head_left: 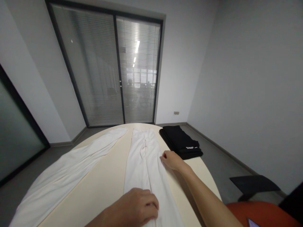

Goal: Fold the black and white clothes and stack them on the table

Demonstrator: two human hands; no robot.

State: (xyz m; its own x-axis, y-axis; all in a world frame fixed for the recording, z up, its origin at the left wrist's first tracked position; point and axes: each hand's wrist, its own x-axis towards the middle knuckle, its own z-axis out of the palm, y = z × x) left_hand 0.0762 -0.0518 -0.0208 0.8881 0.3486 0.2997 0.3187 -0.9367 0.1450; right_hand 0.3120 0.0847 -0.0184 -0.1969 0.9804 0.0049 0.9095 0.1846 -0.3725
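A pair of white trousers [137, 171] lies lengthwise on the round table, its waist end at the far edge and its legs running toward me. My right hand [172, 160] pinches the right edge of the trousers, partway down from the waist. Lower down, my left hand [138, 205] is on the trouser legs with its fingers curled in on the cloth; the fingertips are partly hidden. To the left, a second white garment [71, 168] is spread out in a long, wrinkled strip.
Folded black clothes [178, 138] are stacked at the table's right edge, beyond my right hand. The cream tabletop [94, 192] shows between the white garments. An orange chair [258, 212] with a black armrest [254, 183] stands at right, a phone-like object [253, 223] on its seat.
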